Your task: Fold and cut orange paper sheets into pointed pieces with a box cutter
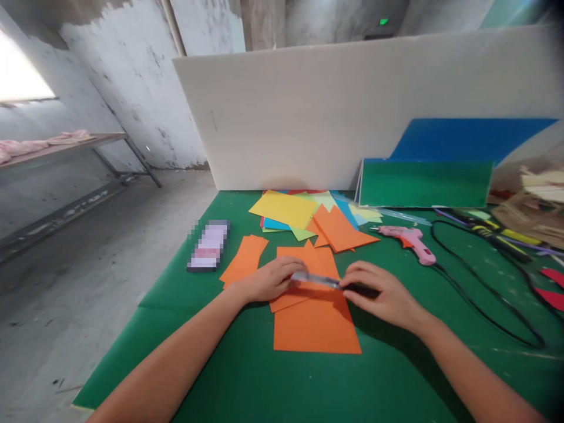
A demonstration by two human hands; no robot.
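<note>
My right hand (379, 291) is closed around the dark handle of a tool with a long silvery blade (319, 280); I cannot tell whether it is a knife or scissors. The blade points left and lies above the orange paper. At its far end is my left hand (275, 276), fingers curled, and what they grip is hidden. Beneath both hands lie overlapping sheets of orange paper (315, 329), the lowest one reaching toward me. More orange strips (247, 258) rest beside my left wrist.
A phone (209, 245), its screen pixelated, lies at the left. Behind my hands are coloured paper sheets (282, 207). A pink glue gun (409, 241) with a black cord (480, 317) lies to the right. A green board (425, 183) leans against a white panel (304, 117).
</note>
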